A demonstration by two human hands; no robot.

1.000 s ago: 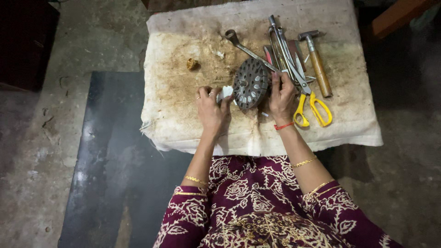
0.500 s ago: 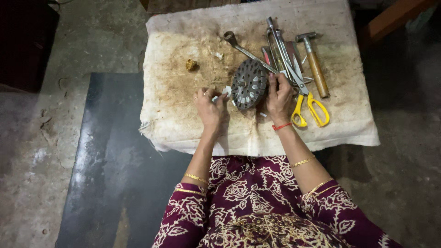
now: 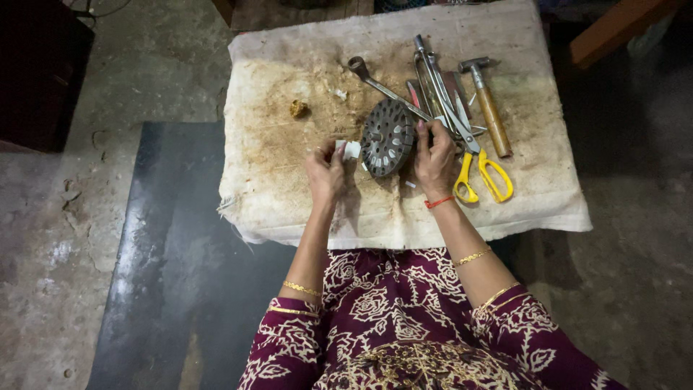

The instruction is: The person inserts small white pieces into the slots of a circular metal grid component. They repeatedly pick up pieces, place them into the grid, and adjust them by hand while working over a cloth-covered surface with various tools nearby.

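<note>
Head view looks straight down on a low surface draped in an off-white cloth, heavily stained brown and rust toward its middle, with a frayed near-left edge. No packages, labels or signs are legible anywhere in view.

At the centre of the surface stands a round metal disc, dark grey, tilted on edge, with a central hub and a ring of slot-shaped openings around its face. The right hand grips the disc's right rim with its fingers curled over the edge; a red thread band sits at that wrist. The left hand is just left of the disc, fingers narrowly closed on a small white cylindrical piece held near the disc's left rim; whether the piece touches the disc cannot be told.

Far and right of the disc lies a cluster of tools: a long steel spanner lying diagonally, a pair of bright metal pliers, scissors with yellow loop handles, and a hammer with a wooden handle and a steel head. A small yellowish-brown lump lies alone on the cloth, well left of the tools.

Left of the surface, a dark, smooth, glossy sheet lies on the rough grey concrete floor.
</note>
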